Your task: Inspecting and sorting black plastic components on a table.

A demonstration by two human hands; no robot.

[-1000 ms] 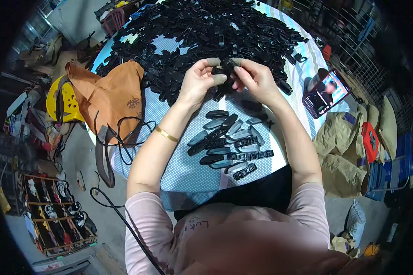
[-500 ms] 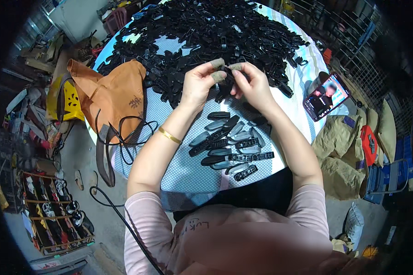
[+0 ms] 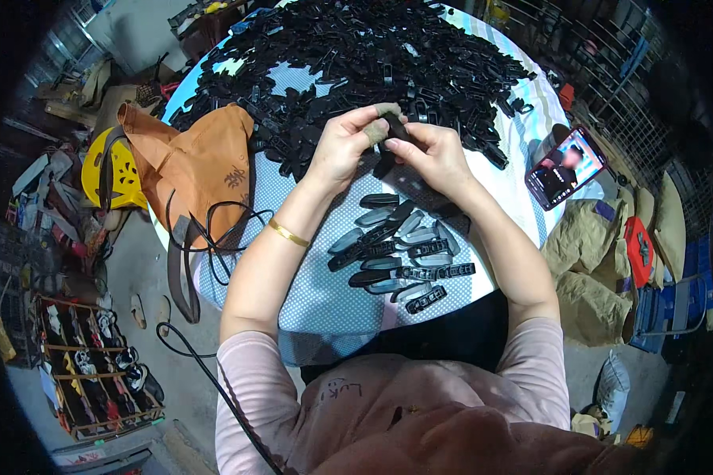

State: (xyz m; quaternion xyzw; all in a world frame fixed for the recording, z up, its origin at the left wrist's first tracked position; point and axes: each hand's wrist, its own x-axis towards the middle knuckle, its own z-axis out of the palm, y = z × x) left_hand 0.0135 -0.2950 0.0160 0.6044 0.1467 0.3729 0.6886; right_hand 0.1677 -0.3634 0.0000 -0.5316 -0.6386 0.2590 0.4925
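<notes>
My left hand (image 3: 342, 147), with tan wraps on its thumb and forefinger, pinches a small black strap-like piece (image 3: 396, 127). From the other side my right hand (image 3: 437, 152) grips the same piece between thumb and fingers. Its exact kind is partly hidden by my fingertips. Just beyond my hands spreads a big heap of black plastic buckles and strap pieces (image 3: 325, 47). Between my forearms lies a smaller group of black and grey strap pieces with buckles (image 3: 404, 253), set roughly in rows on the patterned tablecloth (image 3: 325, 305).
An orange-brown cloth bag (image 3: 206, 154) and a looped black cable (image 3: 210, 229) lie at the table's left. A phone with a lit screen (image 3: 566, 168) leans at the right edge. Brown sacks (image 3: 586, 301) stand right of the table, a shoe rack (image 3: 91, 368) at lower left.
My hands have turned the black piece so more of it shows between them. The right thumb has shifted left and lower along it. The small group has stayed put.
</notes>
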